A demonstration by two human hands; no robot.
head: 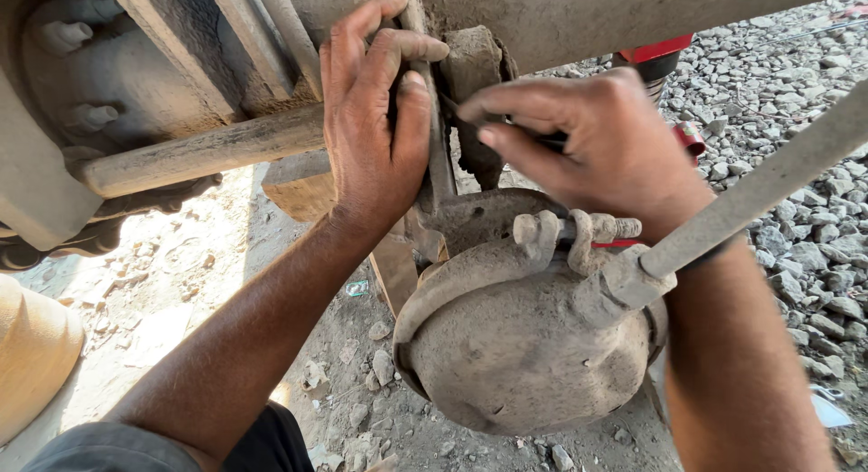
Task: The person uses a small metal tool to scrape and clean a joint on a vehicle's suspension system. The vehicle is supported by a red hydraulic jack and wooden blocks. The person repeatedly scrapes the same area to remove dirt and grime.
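We are under a dusty vehicle, working at the linkage above a round brake chamber (529, 350). Our left hand (375, 119) wraps around an upright flat metal lever (438, 155), thumb and fingers closed on it and bracing it. Our right hand (601, 137) pinches a thin dark tool (542, 139) between thumb and fingers, its tip pointed at the joint just beside the lever (what kind of tool we cannot tell, the hand hides most of it).

We judge the step to be working a small fastener or pin at the top of the lever; the next move calls for a steady lever and a fine, aimed push of the tool tip.

The chamber sits low in the middle, caked in grey dirt, with a clamp bolt (565, 230) on top and a rod (768, 183) running off to the right. Gravel (796, 101) lies beyond.
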